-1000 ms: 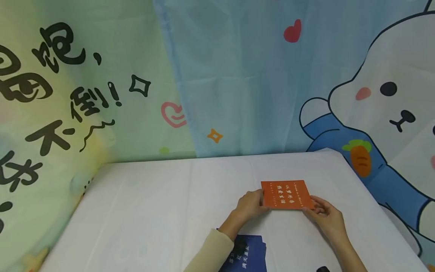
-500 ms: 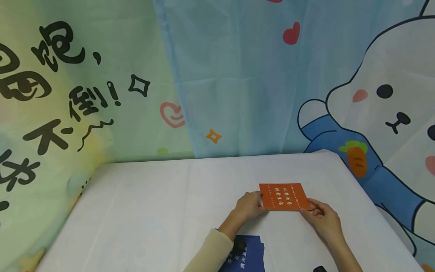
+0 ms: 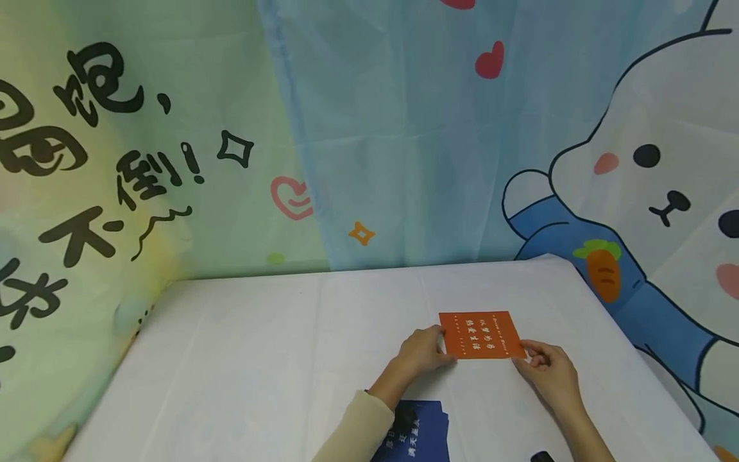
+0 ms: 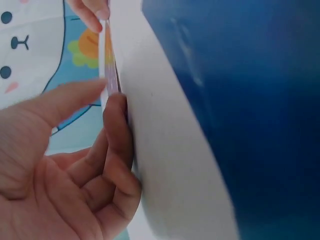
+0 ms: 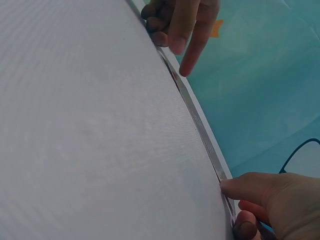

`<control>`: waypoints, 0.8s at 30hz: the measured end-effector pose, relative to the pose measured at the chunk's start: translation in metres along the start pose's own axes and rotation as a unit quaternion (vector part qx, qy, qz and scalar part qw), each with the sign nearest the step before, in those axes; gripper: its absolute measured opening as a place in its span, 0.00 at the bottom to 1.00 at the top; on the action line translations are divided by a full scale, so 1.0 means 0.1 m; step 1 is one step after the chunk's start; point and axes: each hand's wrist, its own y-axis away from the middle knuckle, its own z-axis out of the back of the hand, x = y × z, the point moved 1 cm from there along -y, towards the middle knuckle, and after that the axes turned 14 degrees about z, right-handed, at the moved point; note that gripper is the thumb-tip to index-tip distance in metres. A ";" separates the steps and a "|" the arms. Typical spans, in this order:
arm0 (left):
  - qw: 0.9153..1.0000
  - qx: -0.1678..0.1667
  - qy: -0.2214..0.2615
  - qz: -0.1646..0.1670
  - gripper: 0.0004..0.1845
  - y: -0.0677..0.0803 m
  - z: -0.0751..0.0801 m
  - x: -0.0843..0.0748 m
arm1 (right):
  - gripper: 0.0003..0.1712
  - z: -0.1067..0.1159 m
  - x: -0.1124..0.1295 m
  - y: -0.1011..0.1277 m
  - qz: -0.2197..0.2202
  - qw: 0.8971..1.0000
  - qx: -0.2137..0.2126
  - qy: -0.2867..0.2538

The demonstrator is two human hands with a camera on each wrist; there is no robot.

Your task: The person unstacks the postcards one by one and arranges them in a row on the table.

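Note:
An orange-red card [image 3: 482,335] with white lettering lies low over the white table, between both hands. At its left edge my left hand [image 3: 424,350] pinches it between thumb and fingers. My right hand [image 3: 548,375] pinches the card's near right corner between thumb and fingers. Seen nearly edge-on in the right wrist view, the card [image 5: 200,130] forms a thin strip close to the tabletop, my left hand [image 5: 185,25] at its far end and my right hand [image 5: 275,200] at its near end. The left wrist view also has my left hand [image 4: 85,165] at that edge.
Dark blue cards [image 3: 424,433] with white lettering lie at the table's front edge, partly under my left forearm. A small black object [image 3: 543,457] sits beside my right forearm. The white table [image 3: 242,359] meets a printed curtain [image 3: 404,160] at the back.
The view has shifted slightly, so the card and background sit a little further left and lower. Both hands keep their hold on the card, which barely moves on the table.

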 end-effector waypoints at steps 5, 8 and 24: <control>0.999 0.029 0.029 0.018 0.36 0.04 0.04 0.06 | 0.24 0.00 0.01 0.01 0.010 1.000 0.001 -0.002; 0.999 0.037 0.034 0.020 0.37 0.06 0.06 0.08 | 0.24 0.00 0.00 0.02 0.017 1.000 0.002 -0.001; 0.999 0.027 0.025 0.000 0.46 0.15 0.07 0.16 | 0.26 -0.03 0.03 0.02 -0.008 1.000 -0.008 -0.019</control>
